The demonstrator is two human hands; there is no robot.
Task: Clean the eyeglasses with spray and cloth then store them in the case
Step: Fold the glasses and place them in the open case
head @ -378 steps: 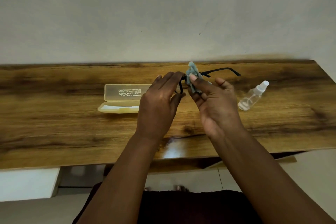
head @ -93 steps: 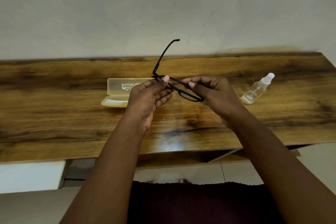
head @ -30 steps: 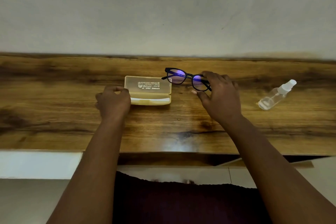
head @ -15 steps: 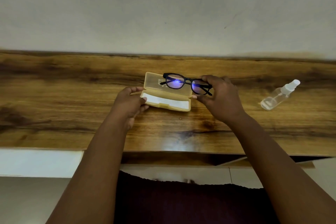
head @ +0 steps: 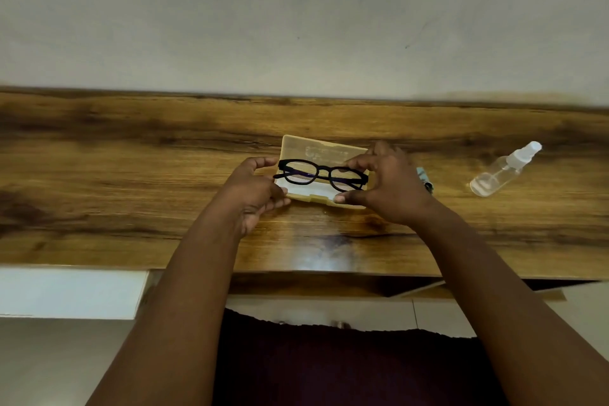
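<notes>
The folded black eyeglasses lie across the tray of the open yellow case, whose clear lid stands up behind them. My left hand grips the case's left end, thumb above and fingers under the front edge. My right hand holds the right end of the glasses and case, thumb along the front rim. A bit of the blue-grey cloth peeks out on the table behind my right hand.
A small clear spray bottle lies tilted on the wooden table to the right. A plain wall rises straight behind the table. The front edge runs just below my forearms.
The case has slid right toward the middle. My right hand has lowered the glasses from in front of the lid down into the case tray. My left hand followed the case.
</notes>
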